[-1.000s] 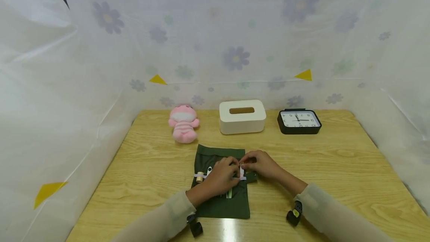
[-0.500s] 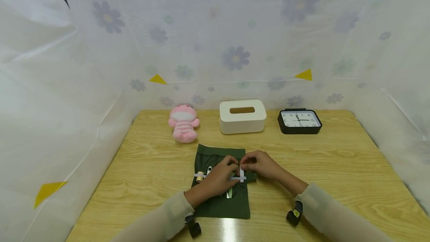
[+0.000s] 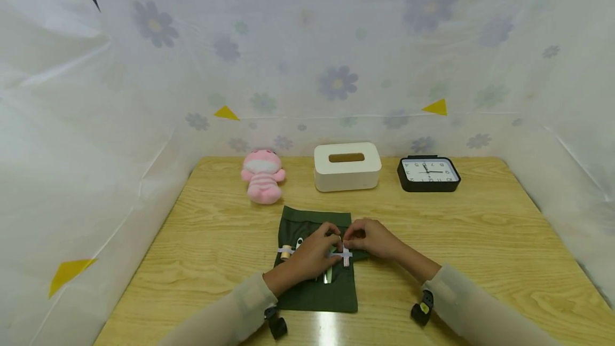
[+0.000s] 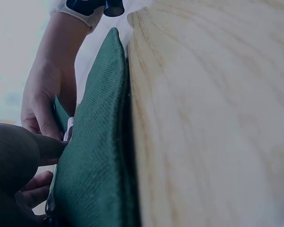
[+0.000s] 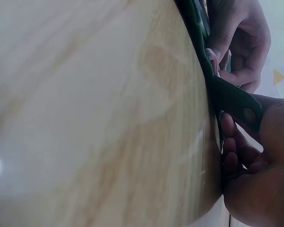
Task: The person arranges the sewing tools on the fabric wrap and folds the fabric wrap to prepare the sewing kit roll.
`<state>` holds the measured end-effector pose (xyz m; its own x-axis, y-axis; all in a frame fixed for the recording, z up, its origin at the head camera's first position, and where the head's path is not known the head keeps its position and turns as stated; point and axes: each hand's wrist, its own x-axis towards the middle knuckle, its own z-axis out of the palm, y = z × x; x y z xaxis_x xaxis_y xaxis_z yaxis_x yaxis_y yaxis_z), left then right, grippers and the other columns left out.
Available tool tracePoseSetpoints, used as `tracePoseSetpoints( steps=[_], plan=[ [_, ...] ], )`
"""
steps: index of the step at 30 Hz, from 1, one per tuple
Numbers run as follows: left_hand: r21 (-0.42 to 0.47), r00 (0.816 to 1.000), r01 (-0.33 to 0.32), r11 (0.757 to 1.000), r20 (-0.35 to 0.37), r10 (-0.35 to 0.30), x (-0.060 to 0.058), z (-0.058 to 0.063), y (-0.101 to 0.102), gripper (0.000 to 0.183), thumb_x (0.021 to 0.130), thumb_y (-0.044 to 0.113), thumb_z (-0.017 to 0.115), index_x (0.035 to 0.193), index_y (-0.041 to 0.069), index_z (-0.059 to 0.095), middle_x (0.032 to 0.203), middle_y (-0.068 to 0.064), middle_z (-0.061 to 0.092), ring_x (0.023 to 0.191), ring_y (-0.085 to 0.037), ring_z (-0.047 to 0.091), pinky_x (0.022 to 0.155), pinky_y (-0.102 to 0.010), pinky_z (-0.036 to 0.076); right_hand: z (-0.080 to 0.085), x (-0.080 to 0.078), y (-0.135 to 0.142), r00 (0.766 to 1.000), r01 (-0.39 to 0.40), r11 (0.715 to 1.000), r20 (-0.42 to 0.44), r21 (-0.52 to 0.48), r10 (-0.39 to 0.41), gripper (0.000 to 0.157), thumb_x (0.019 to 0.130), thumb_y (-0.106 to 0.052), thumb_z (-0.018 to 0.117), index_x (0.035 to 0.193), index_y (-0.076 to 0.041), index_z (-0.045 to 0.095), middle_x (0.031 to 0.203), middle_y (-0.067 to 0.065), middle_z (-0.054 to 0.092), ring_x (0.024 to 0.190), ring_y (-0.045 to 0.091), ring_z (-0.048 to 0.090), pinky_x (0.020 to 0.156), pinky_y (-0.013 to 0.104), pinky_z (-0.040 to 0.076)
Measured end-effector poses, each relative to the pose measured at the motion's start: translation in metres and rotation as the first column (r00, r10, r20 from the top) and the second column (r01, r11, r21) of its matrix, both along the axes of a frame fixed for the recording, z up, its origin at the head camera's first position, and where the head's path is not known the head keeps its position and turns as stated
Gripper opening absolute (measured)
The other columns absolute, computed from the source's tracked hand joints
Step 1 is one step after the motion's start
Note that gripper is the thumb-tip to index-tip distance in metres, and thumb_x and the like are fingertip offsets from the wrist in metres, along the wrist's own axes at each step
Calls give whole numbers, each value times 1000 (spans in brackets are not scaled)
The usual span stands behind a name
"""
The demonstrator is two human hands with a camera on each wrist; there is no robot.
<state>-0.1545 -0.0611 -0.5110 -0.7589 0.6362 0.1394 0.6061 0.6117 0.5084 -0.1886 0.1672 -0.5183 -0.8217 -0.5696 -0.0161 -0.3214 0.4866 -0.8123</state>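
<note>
A dark green fabric tool roll (image 3: pixel 319 302) lies flat on the table, with a pale elastic band (image 3: pixel 331 254) across its middle. My left hand (image 3: pixel 312 254) rests over the roll, thumb and fingers curled at the band near its right end. With its fingertips, my right hand (image 3: pixel 376 237) pinches the upper end of a slim white item (image 3: pixel 346 261) that passes under the band. A thread spool (image 3: pixel 285 253) and a white tool with a ring end (image 3: pixel 300 242) sit left of my left hand, partly covered. A green strap (image 5: pixel 234 100) with a round snap sticks out beside my right hand.
Behind the roll stand a pink plush toy (image 3: pixel 263 178), a white tissue box (image 3: pixel 347 178) and a black-framed clock (image 3: pixel 429 174). The wooden table (image 3: pixel 480 239) is enclosed by pale flower-print sheets. A silvery flat piece (image 3: pixel 328 275) shows below my left hand.
The slim white item has slid down toward me under the band, its lower end now farther below it. My right hand has lowered slightly with it; the left has hardly moved.
</note>
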Motion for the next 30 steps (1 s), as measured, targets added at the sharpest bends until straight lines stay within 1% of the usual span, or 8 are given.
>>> tracePoseSetpoints(
  steps=[9, 13, 16, 19, 22, 25, 27, 30],
  plan=[
    [-7, 1000, -5, 1000, -7, 5, 0, 0, -1, 10, 94, 22, 79, 99, 18, 71, 134, -5, 53, 104, -13, 60, 84, -26, 52, 0, 1, 1, 998, -23, 998, -54, 51, 26, 6, 96, -31, 76, 95, -25, 78, 92, -11, 66, 87, 12, 55, 79, 32, 45],
    [-6, 1000, 4, 1000, -12, -4, 0, 1, -1, 10, 94, 22, 78, 100, 18, 71, 134, -6, 53, 104, -13, 60, 84, -26, 52, 1, 0, 2, 998, -24, 999, -49, 42, 26, 7, 96, -29, 76, 96, -23, 79, 93, -9, 66, 89, 12, 56, 79, 32, 46],
    [-20, 1000, 18, 1000, -12, -18, -1, 1, -2, 10, 95, 23, 77, 102, 18, 72, 135, -5, 53, 101, -12, 60, 82, -25, 52, 2, 0, 2, 1000, -17, 1000, -19, 20, 17, 8, 96, -26, 75, 100, -20, 78, 97, -8, 69, 91, 11, 61, 80, 30, 50],
    [-34, 999, 41, 999, 10, -40, -4, 2, -4, 11, 97, 25, 75, 106, 18, 72, 137, -5, 52, 99, -11, 60, 81, -24, 52, 4, 1, 3, 1000, -18, 1000, 13, -7, 19, 11, 98, -24, 73, 106, -17, 77, 102, -5, 71, 92, 9, 65, 81, 29, 53],
    [-39, 996, 70, 997, 54, -68, -7, 6, -7, 17, 99, 27, 72, 114, 18, 71, 138, -3, 52, 104, -11, 62, 86, -26, 53, 8, 2, 4, 999, -21, 999, 27, -28, 22, 13, 99, -22, 72, 109, -15, 76, 104, -2, 72, 92, 10, 68, 81, 29, 55],
    [-53, 994, 84, 995, 78, -79, -11, 10, -11, 24, 101, 28, 70, 123, 20, 68, 138, -1, 53, 114, -12, 61, 93, -29, 53, 14, 6, 8, 1000, -14, 999, -1, -32, 14, 16, 100, -22, 71, 112, -14, 76, 106, -2, 72, 93, 11, 68, 82, 29, 56],
    [-77, 995, 75, 994, 68, -70, -13, 14, -16, 30, 102, 30, 68, 130, 21, 66, 138, 0, 54, 115, -13, 61, 94, -31, 53, 19, 9, 10, 1000, 6, 1000, -29, -25, -7, 17, 100, -22, 71, 113, -12, 75, 107, -1, 72, 95, 12, 68, 83, 30, 56],
    [-133, 1000, 27, 991, 3, -27, -17, 23, -26, 36, 103, 31, 67, 136, 18, 64, 138, -2, 57, 117, -17, 62, 96, -35, 53, 27, 17, 14, 993, 70, 998, -94, -1, -70, 20, 100, -24, 71, 115, -11, 75, 109, -3, 71, 100, 15, 66, 86, 34, 56]
  ],
)
